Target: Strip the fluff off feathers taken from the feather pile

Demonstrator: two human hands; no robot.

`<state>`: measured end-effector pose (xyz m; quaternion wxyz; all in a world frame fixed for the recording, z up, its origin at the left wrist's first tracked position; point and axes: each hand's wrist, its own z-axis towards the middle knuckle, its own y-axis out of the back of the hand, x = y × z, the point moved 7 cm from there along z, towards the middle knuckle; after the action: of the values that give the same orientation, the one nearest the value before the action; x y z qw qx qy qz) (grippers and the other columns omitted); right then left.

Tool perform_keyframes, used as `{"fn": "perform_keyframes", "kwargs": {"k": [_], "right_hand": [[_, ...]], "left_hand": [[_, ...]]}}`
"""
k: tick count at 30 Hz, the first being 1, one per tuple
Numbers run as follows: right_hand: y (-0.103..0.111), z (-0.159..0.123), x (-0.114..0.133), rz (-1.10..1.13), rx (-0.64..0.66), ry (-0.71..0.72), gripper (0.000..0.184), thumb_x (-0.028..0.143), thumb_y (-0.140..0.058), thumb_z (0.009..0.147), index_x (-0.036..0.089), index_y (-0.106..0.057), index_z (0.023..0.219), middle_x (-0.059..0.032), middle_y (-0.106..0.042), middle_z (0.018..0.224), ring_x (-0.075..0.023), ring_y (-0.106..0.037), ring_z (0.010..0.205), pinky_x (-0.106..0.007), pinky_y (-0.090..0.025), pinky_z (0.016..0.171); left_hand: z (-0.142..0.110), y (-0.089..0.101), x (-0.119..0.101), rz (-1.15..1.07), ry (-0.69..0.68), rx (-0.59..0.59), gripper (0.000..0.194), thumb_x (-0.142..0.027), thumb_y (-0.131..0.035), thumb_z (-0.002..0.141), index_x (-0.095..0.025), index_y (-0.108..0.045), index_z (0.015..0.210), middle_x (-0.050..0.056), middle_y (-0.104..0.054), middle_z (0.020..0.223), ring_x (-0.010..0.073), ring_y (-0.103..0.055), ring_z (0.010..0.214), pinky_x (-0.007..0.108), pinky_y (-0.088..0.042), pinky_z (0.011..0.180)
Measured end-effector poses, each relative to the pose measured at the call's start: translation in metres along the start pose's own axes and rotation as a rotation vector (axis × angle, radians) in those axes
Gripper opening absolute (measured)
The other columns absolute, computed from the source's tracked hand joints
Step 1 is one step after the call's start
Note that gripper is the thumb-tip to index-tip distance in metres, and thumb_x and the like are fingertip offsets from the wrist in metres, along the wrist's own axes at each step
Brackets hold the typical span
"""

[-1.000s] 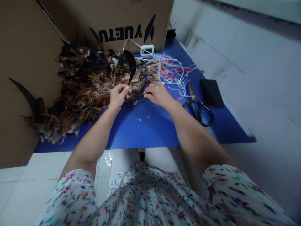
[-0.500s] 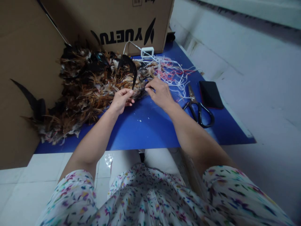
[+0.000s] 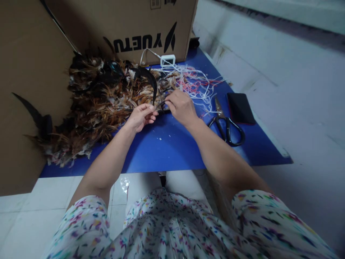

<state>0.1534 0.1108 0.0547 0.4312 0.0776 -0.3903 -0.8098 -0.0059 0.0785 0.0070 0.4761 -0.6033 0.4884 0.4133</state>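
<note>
A big heap of brown, black and white feathers (image 3: 94, 104) lies on the blue table (image 3: 172, 151). My left hand (image 3: 141, 117) pinches the base of a long curved black feather (image 3: 152, 84) that stands up from its fingers. My right hand (image 3: 180, 106) is just to the right of it, fingertips closed on a small bunch of feathers at the heap's edge. The two hands nearly touch.
Black-handled scissors (image 3: 228, 126) and a dark phone (image 3: 240, 108) lie to the right. A tangle of white and red strings (image 3: 196, 82) and a small white box (image 3: 168, 60) sit behind. A cardboard box (image 3: 129, 25) stands at the back, cardboard sheets at the left.
My right hand has moved up and back into the heap's edge. My left hand lowered slightly and the black feather has tilted to the right.
</note>
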Motion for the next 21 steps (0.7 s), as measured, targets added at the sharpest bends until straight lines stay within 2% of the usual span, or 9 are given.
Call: {"fn": "perform_keyframes", "kwargs": {"k": [6, 12, 16, 21], "right_hand": [[0.0005, 0.0003, 0.0051, -0.096, 0.025, 0.033, 0.027, 0.026, -0.043, 0.103, 0.019, -0.068, 0.099, -0.0130, -0.069, 0.101, -0.0305, -0.062, 0.102, -0.047, -0.046, 0.092], [0.0017, 0.0013, 0.0076, -0.090, 0.039, 0.028, 0.035, 0.025, -0.035, 0.105, 0.020, -0.069, 0.097, -0.0131, -0.068, 0.101, -0.0311, -0.059, 0.101, -0.052, -0.044, 0.092], [0.0004, 0.0009, 0.0095, -0.120, 0.038, 0.049, 0.035, 0.024, -0.036, 0.105, 0.020, -0.070, 0.097, -0.0122, -0.068, 0.099, -0.0293, -0.059, 0.099, -0.050, -0.045, 0.090], [-0.0012, -0.0003, 0.0090, -0.138, 0.011, 0.072, 0.034, 0.025, -0.038, 0.105, 0.020, -0.070, 0.098, -0.0101, -0.067, 0.098, -0.0266, -0.058, 0.098, -0.049, -0.045, 0.090]], "left_hand": [[0.0010, 0.0019, 0.0033, -0.008, 0.027, -0.018, 0.017, -0.026, -0.072, 0.085, -0.020, -0.056, 0.082, -0.002, -0.069, 0.065, 0.0070, -0.057, 0.046, 0.015, -0.042, 0.040], [0.0046, 0.0056, 0.0071, -0.036, 0.041, -0.053, 0.015, -0.024, -0.069, 0.088, -0.020, -0.056, 0.081, -0.003, -0.068, 0.064, 0.0066, -0.058, 0.046, 0.014, -0.042, 0.042], [0.0040, 0.0029, 0.0079, -0.068, 0.047, -0.047, 0.014, -0.019, -0.067, 0.088, -0.019, -0.056, 0.079, -0.003, -0.067, 0.063, 0.0060, -0.057, 0.048, 0.014, -0.044, 0.044], [0.0037, 0.0009, 0.0073, -0.106, 0.039, -0.041, 0.017, -0.017, -0.069, 0.087, -0.017, -0.055, 0.077, -0.004, -0.062, 0.059, 0.0042, -0.052, 0.044, 0.013, -0.039, 0.041]]}}
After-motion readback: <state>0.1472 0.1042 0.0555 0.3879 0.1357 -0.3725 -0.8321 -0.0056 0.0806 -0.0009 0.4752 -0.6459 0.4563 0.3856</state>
